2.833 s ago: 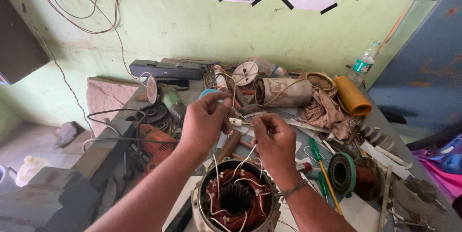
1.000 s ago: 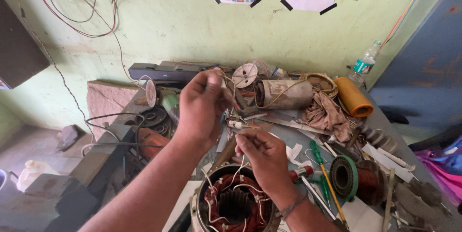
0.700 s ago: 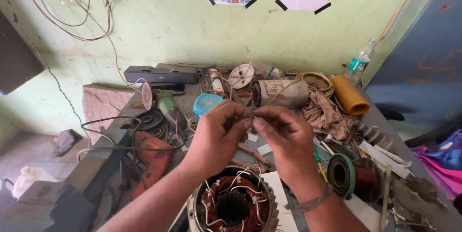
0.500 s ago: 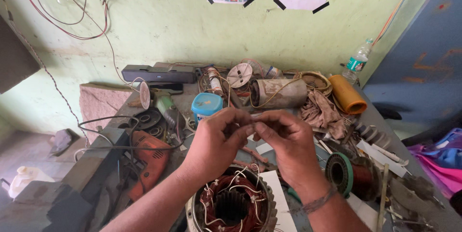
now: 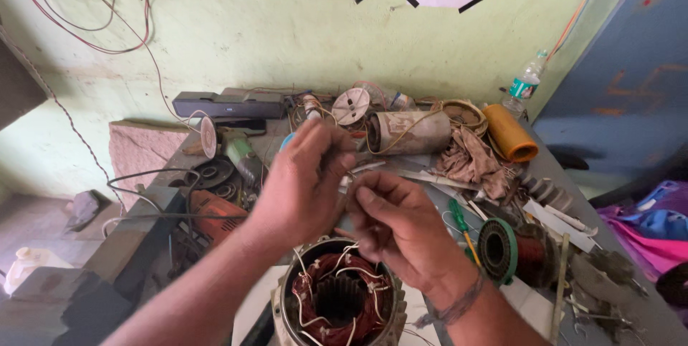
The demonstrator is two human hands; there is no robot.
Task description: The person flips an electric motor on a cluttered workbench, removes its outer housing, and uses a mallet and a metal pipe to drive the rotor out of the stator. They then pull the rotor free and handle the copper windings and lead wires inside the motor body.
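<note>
From the head camera we saw our left hand (image 5: 301, 185) and our right hand (image 5: 398, 228) raised close together above the motor stator (image 5: 337, 303), which stood at the near edge of the cluttered workbench (image 5: 559, 174) with its copper windings showing and thin white lead wires (image 5: 342, 260) rising from them toward our hands; the left fingers were pinched together on what looked like the upper end of a lead, and the right fingers were curled shut just beside them, seemingly on the same strand, though the wire ends themselves were too blurred and hidden behind our fingers for us to say exactly how they lay; to our right lay a green-handled screwdriver (image 5: 459, 217) and a spool of copper wire with a green flange (image 5: 512, 249); farther back sat a grey cylindrical housing (image 5: 408, 131), an orange roll (image 5: 510, 134), crumpled rags (image 5: 469, 159) and a plastic bottle (image 5: 525, 86) against the green wall; an orange power tool (image 5: 215, 213) lay to our left. In our judgement, handling such leads well called for holding the strand taut between both hands, keeping the pinch near the very tip, turning evenly so the conductor did not kink, and keeping slack in the lower run so nothing tugged at the windings below.
</note>
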